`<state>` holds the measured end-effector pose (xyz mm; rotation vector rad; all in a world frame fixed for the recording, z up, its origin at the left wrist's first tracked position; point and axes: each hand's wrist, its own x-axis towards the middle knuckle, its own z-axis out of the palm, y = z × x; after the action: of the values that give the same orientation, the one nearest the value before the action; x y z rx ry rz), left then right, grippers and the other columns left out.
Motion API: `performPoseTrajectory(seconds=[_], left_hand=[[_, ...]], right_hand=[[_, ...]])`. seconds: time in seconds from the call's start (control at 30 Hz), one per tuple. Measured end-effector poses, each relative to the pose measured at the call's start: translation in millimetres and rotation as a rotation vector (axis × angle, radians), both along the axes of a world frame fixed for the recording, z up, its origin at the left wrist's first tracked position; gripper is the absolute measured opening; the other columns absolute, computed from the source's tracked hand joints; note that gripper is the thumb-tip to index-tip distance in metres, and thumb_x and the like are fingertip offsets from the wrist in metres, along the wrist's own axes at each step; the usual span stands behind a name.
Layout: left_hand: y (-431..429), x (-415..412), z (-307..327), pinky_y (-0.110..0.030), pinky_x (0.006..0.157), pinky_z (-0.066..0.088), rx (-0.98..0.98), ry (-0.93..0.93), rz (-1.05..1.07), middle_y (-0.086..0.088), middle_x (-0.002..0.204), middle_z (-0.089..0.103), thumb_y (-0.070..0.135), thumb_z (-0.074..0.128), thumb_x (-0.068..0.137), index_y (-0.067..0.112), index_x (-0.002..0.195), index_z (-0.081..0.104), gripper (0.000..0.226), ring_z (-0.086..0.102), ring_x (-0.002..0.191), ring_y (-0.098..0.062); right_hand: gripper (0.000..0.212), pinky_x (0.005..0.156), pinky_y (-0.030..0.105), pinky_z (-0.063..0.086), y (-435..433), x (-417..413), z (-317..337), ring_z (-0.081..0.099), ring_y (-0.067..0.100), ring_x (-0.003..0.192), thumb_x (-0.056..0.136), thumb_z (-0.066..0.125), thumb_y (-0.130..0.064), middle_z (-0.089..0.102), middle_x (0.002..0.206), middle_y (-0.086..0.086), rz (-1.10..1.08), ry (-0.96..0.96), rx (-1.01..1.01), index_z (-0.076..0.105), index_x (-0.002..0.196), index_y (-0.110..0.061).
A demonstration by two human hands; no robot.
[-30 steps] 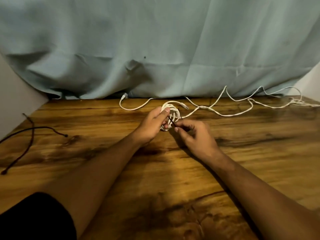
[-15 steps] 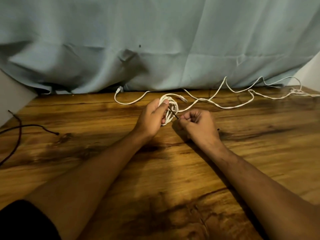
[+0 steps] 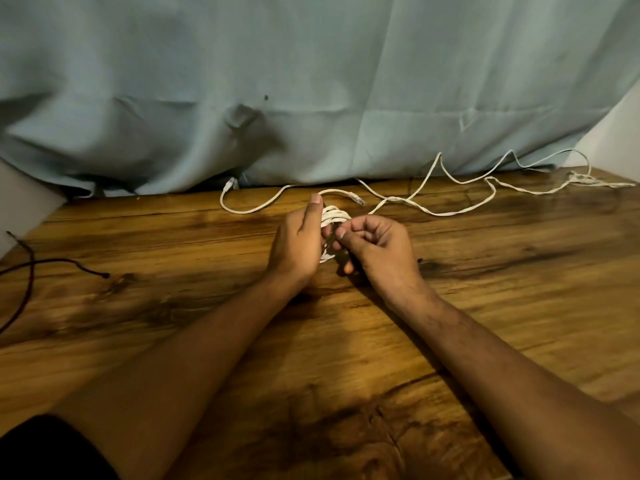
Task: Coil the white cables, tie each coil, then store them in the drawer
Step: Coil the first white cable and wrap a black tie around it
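Note:
A small coil of white cable stands on edge at the middle of the wooden table, mostly hidden between my hands. My left hand is shut on the coil from its left side, thumb up. My right hand is closed against the coil's right side, fingertips pinched on a thin dark tie that barely shows. A loose end of the coil with its plug arcs over the top. A second white cable lies uncoiled along the back of the table toward the right.
A grey-blue cloth hangs behind the table's back edge. Thin dark cords lie at the left edge. Another white plug end rests by the cloth. No drawer is in view.
My right hand has closed in against the coil and turned into a tighter fist. The dark tie, earlier visible between the hands, is now almost hidden. The view shifted slightly.

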<state>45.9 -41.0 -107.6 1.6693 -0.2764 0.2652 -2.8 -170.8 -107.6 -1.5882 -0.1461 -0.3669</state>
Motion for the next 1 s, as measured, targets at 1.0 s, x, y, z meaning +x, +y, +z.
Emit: performPoseTrajectory(seconds=[1.0], left_hand=[[-3.5,-0.7,-3.6,-0.044,0.065,0.035,-0.084,0.024,-0.017,0.013,0.056,0.048,0.06,0.047,0.077,0.04,0.074,0.061,0.025,0.044,0.063,-0.021]], right_hand=[[0.011,0.046,0.028,0.045,2.6,-0.5,-3.1,0.058,0.022,0.048,0.098,0.07,-0.014,0.076,0.077,0.01,-0.098,-0.003,-0.068,0.072,0.09,-0.006]])
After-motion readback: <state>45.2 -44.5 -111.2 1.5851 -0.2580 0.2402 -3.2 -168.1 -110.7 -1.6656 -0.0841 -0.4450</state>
